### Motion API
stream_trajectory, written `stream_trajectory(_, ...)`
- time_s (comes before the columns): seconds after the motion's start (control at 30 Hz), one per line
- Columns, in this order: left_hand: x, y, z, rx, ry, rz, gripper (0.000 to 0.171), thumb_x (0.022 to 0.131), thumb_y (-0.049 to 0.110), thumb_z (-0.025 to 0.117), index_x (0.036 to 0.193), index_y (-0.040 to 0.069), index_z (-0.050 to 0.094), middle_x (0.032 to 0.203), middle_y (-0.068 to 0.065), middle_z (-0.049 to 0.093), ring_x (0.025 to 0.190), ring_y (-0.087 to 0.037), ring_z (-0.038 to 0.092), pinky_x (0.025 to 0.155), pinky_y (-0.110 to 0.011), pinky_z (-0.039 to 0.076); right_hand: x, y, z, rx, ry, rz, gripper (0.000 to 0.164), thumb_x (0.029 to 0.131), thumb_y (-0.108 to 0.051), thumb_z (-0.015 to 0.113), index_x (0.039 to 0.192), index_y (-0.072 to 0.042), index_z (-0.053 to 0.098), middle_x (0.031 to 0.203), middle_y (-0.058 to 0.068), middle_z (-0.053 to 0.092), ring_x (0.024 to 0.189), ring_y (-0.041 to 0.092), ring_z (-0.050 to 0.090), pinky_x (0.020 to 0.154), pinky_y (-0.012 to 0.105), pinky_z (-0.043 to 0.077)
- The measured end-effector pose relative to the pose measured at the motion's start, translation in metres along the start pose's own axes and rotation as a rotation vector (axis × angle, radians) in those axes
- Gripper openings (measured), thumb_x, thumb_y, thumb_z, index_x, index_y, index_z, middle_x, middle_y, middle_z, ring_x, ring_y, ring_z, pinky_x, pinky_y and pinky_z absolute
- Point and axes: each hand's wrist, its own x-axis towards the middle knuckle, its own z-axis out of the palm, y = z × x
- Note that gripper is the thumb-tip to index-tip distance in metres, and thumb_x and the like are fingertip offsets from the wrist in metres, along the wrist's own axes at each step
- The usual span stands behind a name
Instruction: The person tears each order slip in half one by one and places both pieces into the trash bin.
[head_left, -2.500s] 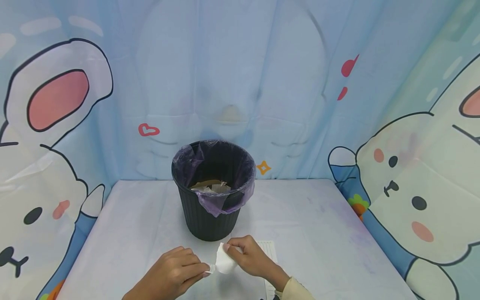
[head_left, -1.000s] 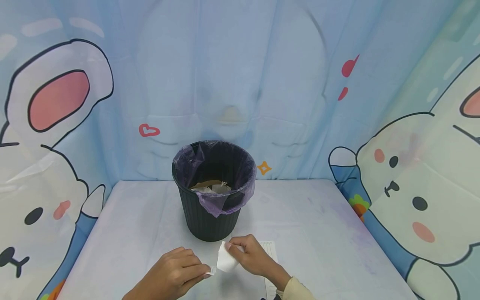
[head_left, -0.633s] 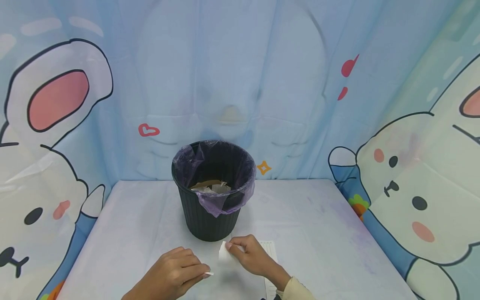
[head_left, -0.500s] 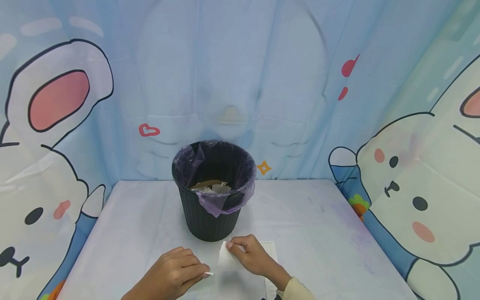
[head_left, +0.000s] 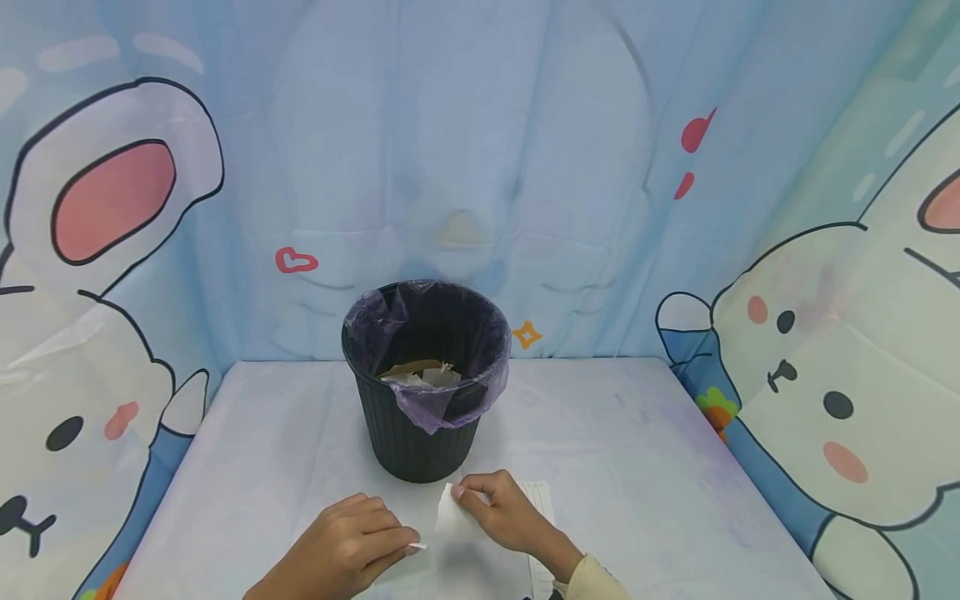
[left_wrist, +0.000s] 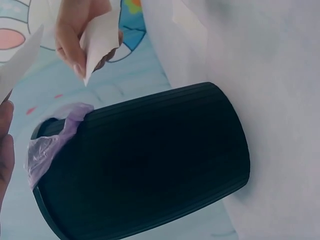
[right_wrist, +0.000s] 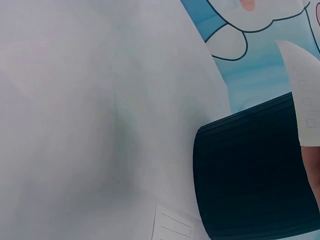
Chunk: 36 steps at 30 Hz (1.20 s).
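Observation:
My left hand [head_left: 352, 542] pinches a small piece of white paper [head_left: 417, 546], seen almost edge-on in the head view; it looks larger at the left edge of the left wrist view. Across a narrow gap, my right hand [head_left: 491, 508] holds another white paper piece [head_left: 453, 517] between thumb and fingers. That piece has a ragged edge in the left wrist view, and small printed squares show on the paper [right_wrist: 304, 100] in the right wrist view. Both hands are over the table, in front of a black trash bin [head_left: 420, 442].
A purple bag [head_left: 491, 392] lines the bin, with paper scraps [head_left: 427, 375] and a brown piece inside. A ruled sheet [head_left: 538, 500] lies on the white table [head_left: 622, 450] under the right hand. A blue curtain [head_left: 465, 167] with cartoon rabbits hangs behind.
The two paper pieces, which met near the left fingertips earlier, are apart now. The right piece has swung round, and the left one has turned edge-on. Both hands have barely moved.

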Motion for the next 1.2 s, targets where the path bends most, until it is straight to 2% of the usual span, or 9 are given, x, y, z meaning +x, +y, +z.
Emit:
stream_trajectory(0.13,0.0,-0.003,-0.001,0.004,-0.01,-0.003,0.019,0.1,0.027,0.063,0.091,0.018,0.077,0.077,0.014,0.069,0.067,0.001,0.052,0.066,-0.007,0.041,0.0,-0.003,-0.004,-0.008,-0.002,0.002,0.031,0.099,-0.001,0.057,0.069,-0.003,0.061,0.058,-0.009,0.041,0.054,-0.005,0.035,0.051,0.014,0.032)
stream_trajectory(0.4,0.008,-0.021,-0.009,0.015,0.007,-0.046,0.015,0.096,0.026,0.068,0.093,0.016,0.08,0.079,0.011,0.069,0.069,-0.002,0.056,0.067,-0.011,0.045,0.004,-0.017,-0.023,-0.034,0.01,-0.045,0.026,0.102,-0.01,0.056,0.084,-0.007,0.074,0.078,0.005,0.074,0.065,-0.002,0.058,0.06,0.021,0.054)
stream_trajectory(0.5,0.015,-0.03,-0.014,0.025,0.01,-0.058,0.016,0.097,0.025,0.068,0.093,0.016,0.08,0.079,0.01,0.069,0.068,-0.003,0.056,0.065,-0.012,0.045,0.009,-0.022,-0.031,-0.047,0.014,-0.092,0.028,0.103,-0.01,0.055,0.08,-0.009,0.072,0.071,0.0,0.069,0.062,-0.003,0.054,0.058,0.021,0.052)
stream_trajectory(0.67,0.03,-0.044,-0.023,0.043,0.019,-0.064,0.031,0.103,0.031,0.057,0.092,0.012,0.08,0.077,0.008,0.068,0.066,-0.005,0.053,0.062,-0.013,0.044,0.02,-0.035,-0.048,-0.073,0.028,-0.195,0.035,0.102,-0.006,0.055,0.068,-0.013,0.057,0.059,-0.01,0.04,0.056,-0.004,0.036,0.051,0.017,0.038)
stream_trajectory(0.73,0.038,-0.049,-0.027,0.046,0.031,-0.053,0.03,0.102,0.03,0.059,0.093,0.011,0.08,0.077,0.007,0.069,0.066,-0.006,0.053,0.062,-0.013,0.044,0.025,-0.041,-0.055,-0.1,0.043,-0.233,0.037,0.101,-0.004,0.056,0.066,-0.014,0.052,0.059,-0.011,0.033,0.056,-0.004,0.031,0.05,0.017,0.033)
stream_trajectory(0.87,0.055,-0.057,-0.034,0.054,0.059,-0.014,0.01,0.09,0.017,0.076,0.094,0.008,0.08,0.077,0.004,0.069,0.065,-0.008,0.052,0.06,-0.014,0.043,0.037,-0.055,-0.071,-0.156,0.078,-0.325,0.034,0.098,0.001,0.059,0.067,-0.014,0.056,0.058,-0.011,0.032,0.056,-0.005,0.028,0.05,0.015,0.03)
stream_trajectory(0.93,0.061,-0.06,-0.037,0.066,0.078,-0.007,0.011,0.085,0.013,0.08,0.095,0.007,0.08,0.077,0.003,0.07,0.065,-0.009,0.052,0.059,-0.015,0.043,0.044,-0.06,-0.077,-0.18,0.09,-0.38,0.027,0.095,0.003,0.061,0.072,-0.012,0.063,0.058,-0.009,0.036,0.056,-0.005,0.032,0.05,0.014,0.032)
stream_trajectory(1.07,0.071,-0.067,-0.041,0.087,0.137,-0.053,0.018,0.095,0.022,0.071,0.095,0.005,0.08,0.078,0.001,0.071,0.066,-0.01,0.055,0.059,-0.017,0.045,0.056,-0.071,-0.089,-0.223,0.105,-0.463,0.02,0.091,0.006,0.063,0.08,-0.009,0.069,0.058,-0.005,0.041,0.057,-0.002,0.037,0.051,0.014,0.036)
stream_trajectory(1.2,0.08,-0.073,-0.045,0.093,0.217,-0.096,0.023,0.097,0.023,0.067,0.097,0.003,0.079,0.079,-0.002,0.072,0.068,-0.013,0.055,0.059,-0.019,0.045,0.067,-0.08,-0.097,-0.249,0.131,-0.468,0.017,0.092,0.004,0.063,0.084,-0.007,0.072,0.059,-0.003,0.047,0.059,0.002,0.041,0.053,0.018,0.04)
